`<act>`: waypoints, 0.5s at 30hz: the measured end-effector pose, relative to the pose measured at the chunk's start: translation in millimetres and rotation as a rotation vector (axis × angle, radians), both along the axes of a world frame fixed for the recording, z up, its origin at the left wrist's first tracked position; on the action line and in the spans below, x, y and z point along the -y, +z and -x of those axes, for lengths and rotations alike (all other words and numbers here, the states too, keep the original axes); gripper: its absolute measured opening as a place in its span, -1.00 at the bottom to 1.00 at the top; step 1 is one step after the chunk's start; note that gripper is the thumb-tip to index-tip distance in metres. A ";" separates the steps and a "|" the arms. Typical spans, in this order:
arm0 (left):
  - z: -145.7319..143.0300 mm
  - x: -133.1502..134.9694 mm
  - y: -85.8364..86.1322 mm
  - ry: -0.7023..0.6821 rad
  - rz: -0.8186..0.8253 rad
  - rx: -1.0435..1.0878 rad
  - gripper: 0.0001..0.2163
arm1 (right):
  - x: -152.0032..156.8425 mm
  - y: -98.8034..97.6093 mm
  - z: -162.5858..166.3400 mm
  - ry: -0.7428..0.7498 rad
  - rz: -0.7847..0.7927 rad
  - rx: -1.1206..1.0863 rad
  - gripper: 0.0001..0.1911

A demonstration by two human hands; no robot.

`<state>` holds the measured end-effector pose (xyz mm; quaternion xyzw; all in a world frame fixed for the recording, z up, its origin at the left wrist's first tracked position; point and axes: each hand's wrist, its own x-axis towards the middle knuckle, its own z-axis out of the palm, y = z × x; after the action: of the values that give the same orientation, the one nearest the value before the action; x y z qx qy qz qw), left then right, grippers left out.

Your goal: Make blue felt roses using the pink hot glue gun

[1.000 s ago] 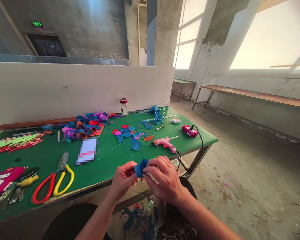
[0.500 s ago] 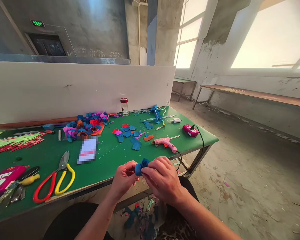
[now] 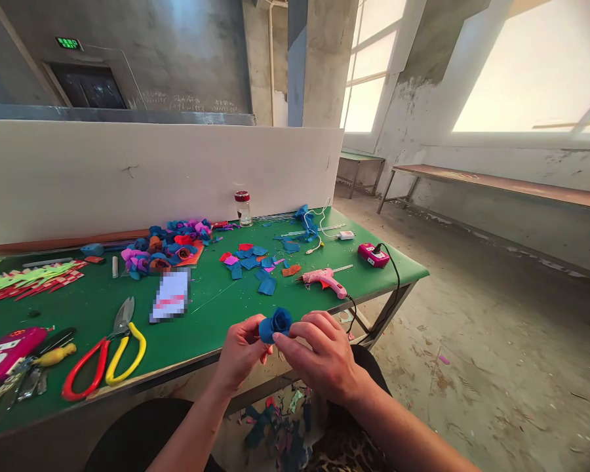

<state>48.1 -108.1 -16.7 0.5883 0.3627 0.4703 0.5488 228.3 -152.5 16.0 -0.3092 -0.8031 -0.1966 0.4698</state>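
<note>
Between my hands, just off the table's front edge, is a blue paper flower (image 3: 279, 322) with a rolled centre and an outer petal spread to the left. My left hand (image 3: 244, 349) pinches it from the left and below. My right hand (image 3: 319, 354) has thumb and fingers closed on its right side. Beyond them on the green table (image 3: 226, 305) lie loose blue paper petals (image 3: 267, 286) and a pink glue gun (image 3: 324, 282) with a glue stick out of its back. Finished flowers (image 3: 164, 249) in blue, purple and rust are heaped at the back left.
Scissors (image 3: 120, 341) with red and yellow handles lie at the front left, near a magenta case (image 3: 12, 351). A lidded glass jar (image 3: 243, 211) stands by the white board (image 3: 177, 170). A magenta power socket (image 3: 372, 255) and its cord sit at the right. Scraps (image 3: 275, 426) lie below.
The blue flower has turned so its rolled centre faces up more, and its outer petal shows wider. My right fingers have shifted slightly on it. The view has moved a little.
</note>
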 end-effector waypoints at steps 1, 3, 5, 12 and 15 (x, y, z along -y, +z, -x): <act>0.6 -0.3 -0.9 0.004 0.001 0.008 -0.86 | 1.5 0.3 -0.9 0.029 0.004 -0.026 -0.77; 1.8 -0.6 -1.3 0.009 -0.003 0.010 -0.89 | 4.5 1.7 -3.4 0.078 0.029 -0.105 -0.73; 2.8 -0.4 0.0 0.010 -0.016 0.003 -0.91 | 6.1 3.5 -6.2 0.080 0.076 -0.195 -0.71; 2.4 1.3 4.4 -0.002 -0.062 -0.008 -0.89 | -4.5 3.8 -6.5 0.029 0.027 -0.138 -0.78; 0.7 2.0 5.8 -0.008 -0.062 -0.019 -0.86 | -8.1 1.9 -4.4 0.006 -0.015 -0.089 -0.80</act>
<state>47.4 -110.1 -11.0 0.6109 0.3510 0.4735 0.5286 232.7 -144.5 17.9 -0.3117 -0.7809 -0.1874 0.5079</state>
